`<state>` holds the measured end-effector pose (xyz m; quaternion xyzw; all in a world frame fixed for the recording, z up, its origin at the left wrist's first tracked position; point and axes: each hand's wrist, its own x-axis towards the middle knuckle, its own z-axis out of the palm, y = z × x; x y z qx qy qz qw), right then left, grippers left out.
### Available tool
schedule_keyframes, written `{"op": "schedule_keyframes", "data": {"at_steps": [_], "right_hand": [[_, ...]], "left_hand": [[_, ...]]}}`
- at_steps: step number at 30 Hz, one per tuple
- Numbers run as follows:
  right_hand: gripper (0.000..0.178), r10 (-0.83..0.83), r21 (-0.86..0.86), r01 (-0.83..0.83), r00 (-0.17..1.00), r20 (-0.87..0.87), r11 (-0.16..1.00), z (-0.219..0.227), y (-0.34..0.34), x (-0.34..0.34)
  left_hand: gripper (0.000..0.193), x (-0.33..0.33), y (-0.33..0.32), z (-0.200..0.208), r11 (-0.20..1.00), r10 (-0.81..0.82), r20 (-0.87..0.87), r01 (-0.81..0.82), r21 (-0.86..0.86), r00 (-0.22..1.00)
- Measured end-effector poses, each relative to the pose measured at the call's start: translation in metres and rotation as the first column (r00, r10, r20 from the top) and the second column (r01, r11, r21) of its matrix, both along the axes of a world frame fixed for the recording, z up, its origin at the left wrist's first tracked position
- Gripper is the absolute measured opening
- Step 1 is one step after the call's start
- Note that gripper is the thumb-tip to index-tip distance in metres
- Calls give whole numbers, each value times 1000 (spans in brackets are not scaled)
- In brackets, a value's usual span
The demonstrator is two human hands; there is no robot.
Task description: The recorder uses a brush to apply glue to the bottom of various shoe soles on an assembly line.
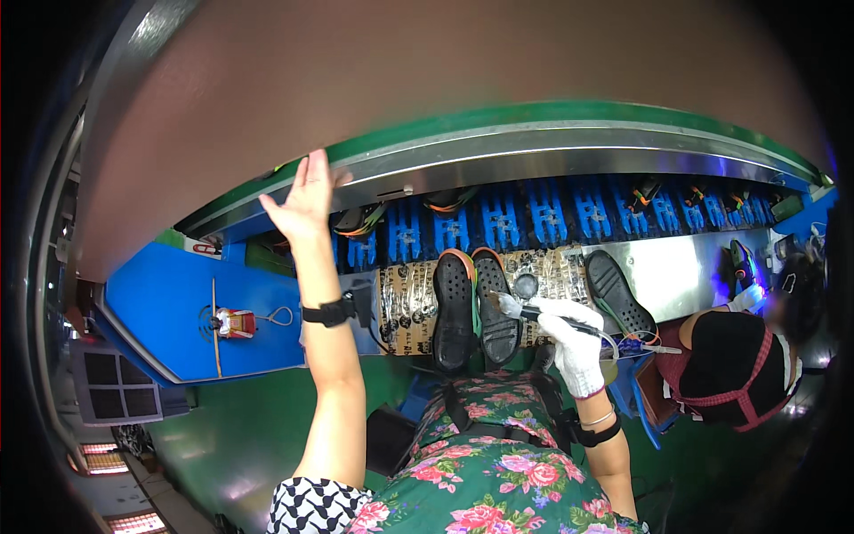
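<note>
My bare left hand (307,200) is raised at the metal edge of the machine, its fingers spread and nothing held. In a white knit glove, my right hand (574,343) grips a brush (523,311) with a dark handle. The bristles are at the right edge of a black shoe sole (498,307); whether they touch it I cannot tell. Beside that sole, on its left, lies another black sole (454,320) with holes and an orange and green rim. A small round dish (526,286) stands just beyond the brush. Right of it rests a third sole (620,294).
Beyond the taped cardboard (405,307) runs a rack of blue slats (501,220) carrying several soles, under a metal ledge (569,160). A blue table (169,307) at left holds a small red and white packet (236,323). A co-worker (725,365) is at right.
</note>
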<state>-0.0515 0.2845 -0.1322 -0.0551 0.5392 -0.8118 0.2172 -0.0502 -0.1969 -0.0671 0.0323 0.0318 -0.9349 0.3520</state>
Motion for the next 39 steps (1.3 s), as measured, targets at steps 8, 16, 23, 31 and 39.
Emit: {"op": "schedule_keyframes", "data": {"at_steps": [8, 16, 23, 31, 39], "right_hand": [[22, -168, -94, 178, 980, 103, 980, -16, 21, -5], [21, -216, -106, 240, 956, 199, 965, -30, 28, -9], [21, -232, -110, 259, 949, 212, 960, -17, 29, -6], [24, -214, -193, 252, 957, 198, 948, 1, 38, 0], [19, -83, -231, 82, 997, 3, 970, 72, 9, -3]], "left_hand": [[93, -147, 164, 37, 10, 513, 464, 535, -845, 722], [50, -228, 168, 18, -295, 761, 89, 465, -834, 643], [20, -85, 152, 2, 66, 601, 273, 294, -953, 751], [106, 40, 209, -9, 424, 86, 602, 518, -743, 794], [48, 62, 229, -89, 503, -572, 666, 846, -176, 479]]}}
